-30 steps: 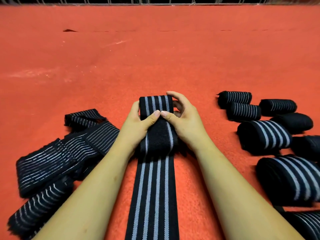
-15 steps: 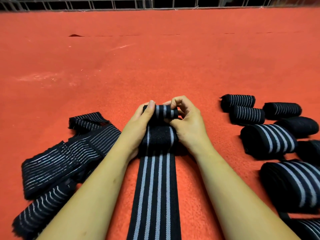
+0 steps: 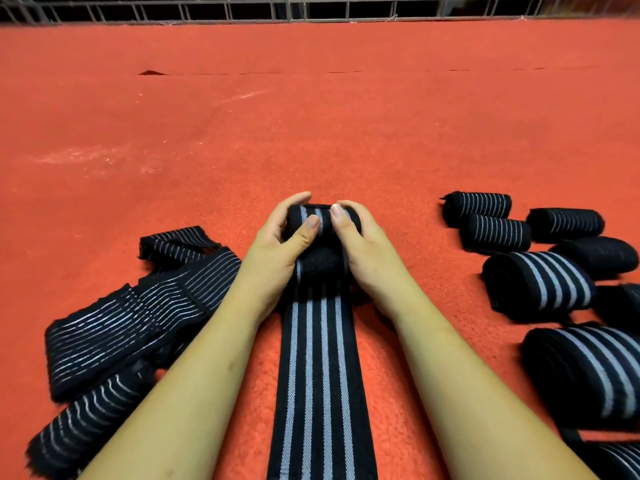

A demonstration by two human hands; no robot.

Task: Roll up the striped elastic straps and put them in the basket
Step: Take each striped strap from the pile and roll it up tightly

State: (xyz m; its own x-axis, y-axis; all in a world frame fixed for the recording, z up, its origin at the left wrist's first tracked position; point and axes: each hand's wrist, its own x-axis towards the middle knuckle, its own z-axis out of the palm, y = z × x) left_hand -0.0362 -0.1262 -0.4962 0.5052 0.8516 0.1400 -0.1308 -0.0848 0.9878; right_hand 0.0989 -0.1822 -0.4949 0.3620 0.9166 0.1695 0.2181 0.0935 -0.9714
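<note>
Since 0.5 s ago the rolled end of the strap has been turned further & looks thicker. It is gripped by the left hand & right hand, with fingers curled round its ends & thumbs on top; fingertips behind are hidden. The flat length is run back between the forearms and cut off at the frame edge. Finished rolls are seen right of the right hand, loose straps left of the left hand, all on red carpet.

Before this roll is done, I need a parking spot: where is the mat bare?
Bare: the wide red mat from the half-rolled strap up to the railing; also the gap between the right hand and the rolled straps. Crowded: loose straps at left, rolls at right.
</note>
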